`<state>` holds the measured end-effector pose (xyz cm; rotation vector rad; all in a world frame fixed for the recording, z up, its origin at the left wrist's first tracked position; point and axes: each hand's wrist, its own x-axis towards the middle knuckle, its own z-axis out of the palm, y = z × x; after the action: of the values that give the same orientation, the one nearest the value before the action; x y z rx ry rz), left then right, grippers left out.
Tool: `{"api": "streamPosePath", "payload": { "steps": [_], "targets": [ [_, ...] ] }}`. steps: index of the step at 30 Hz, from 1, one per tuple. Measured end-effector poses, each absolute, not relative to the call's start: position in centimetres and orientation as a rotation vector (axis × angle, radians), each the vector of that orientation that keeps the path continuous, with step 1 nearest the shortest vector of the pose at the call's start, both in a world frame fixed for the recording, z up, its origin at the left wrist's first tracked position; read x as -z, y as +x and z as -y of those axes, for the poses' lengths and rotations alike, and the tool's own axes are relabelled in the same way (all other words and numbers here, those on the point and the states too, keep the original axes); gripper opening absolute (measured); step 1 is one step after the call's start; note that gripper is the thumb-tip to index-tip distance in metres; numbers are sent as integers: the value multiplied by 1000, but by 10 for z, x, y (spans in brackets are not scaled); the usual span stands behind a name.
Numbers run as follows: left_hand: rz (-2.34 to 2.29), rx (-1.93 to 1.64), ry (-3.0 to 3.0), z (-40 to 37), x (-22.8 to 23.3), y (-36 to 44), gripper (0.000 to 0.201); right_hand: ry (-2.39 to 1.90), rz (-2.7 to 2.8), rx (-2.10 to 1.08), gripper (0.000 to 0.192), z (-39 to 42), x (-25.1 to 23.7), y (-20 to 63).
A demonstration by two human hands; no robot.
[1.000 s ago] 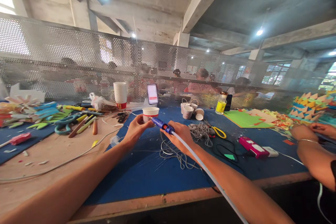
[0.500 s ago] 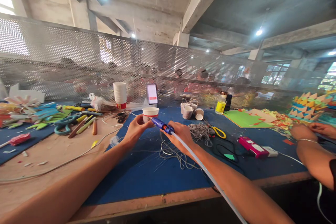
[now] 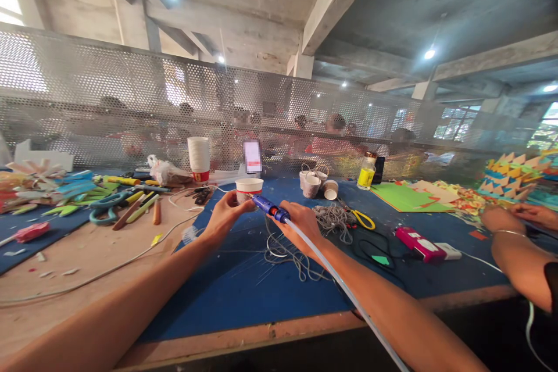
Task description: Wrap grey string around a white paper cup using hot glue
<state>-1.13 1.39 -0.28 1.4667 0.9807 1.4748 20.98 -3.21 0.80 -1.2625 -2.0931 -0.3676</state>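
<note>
- Partly hidden by the left hand [image 3: 223,215], a white paper cup [image 3: 249,186] with a red band stands upright above the blue mat [image 3: 218,302]; its lower wall is hard to make out, and whether its base touches the mat I cannot tell.
- The left hand grasps the cup from its near left side, fingers curled about the wall, thumb toward the gun's tip.
- The right hand [image 3: 300,224] is closed around a blue hot glue gun [image 3: 271,208], which covers some of its fingers; the trigger is out of sight.
- The gun's nozzle points at the cup's side, near the left thumb; whether it touches the wall is too small to tell.
- A long, pale glue stick [image 3: 340,279] runs from the gun's rear over the right forearm and is cut off at the bottom edge.
- Grey cord [image 3: 333,218] lies tangled beyond the right hand, partly behind it.
- A co-worker's forearm [image 3: 518,244] enters at right, cut off by the edge; what that person holds is unclear.
- Behind the perforated partition [image 3: 270,87], people show only as blurred shapes.
</note>
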Motion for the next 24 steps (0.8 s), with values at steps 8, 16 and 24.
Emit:
{"api": "streamPosePath", "payload": {
  "steps": [8, 16, 24],
  "targets": [
    [-970, -1474, 1464, -15, 3, -12, 50, -1268, 2083, 368, 21, 32, -8, 211],
    [-950, -1461, 1422, -11, -1, -11, 50, -1287, 2074, 361, 20, 31, -9, 211],
    [-985, -1451, 1410, -9, -4, -10, 54, -1280, 2066, 375, 20, 30, -8, 211]
  ]
}}
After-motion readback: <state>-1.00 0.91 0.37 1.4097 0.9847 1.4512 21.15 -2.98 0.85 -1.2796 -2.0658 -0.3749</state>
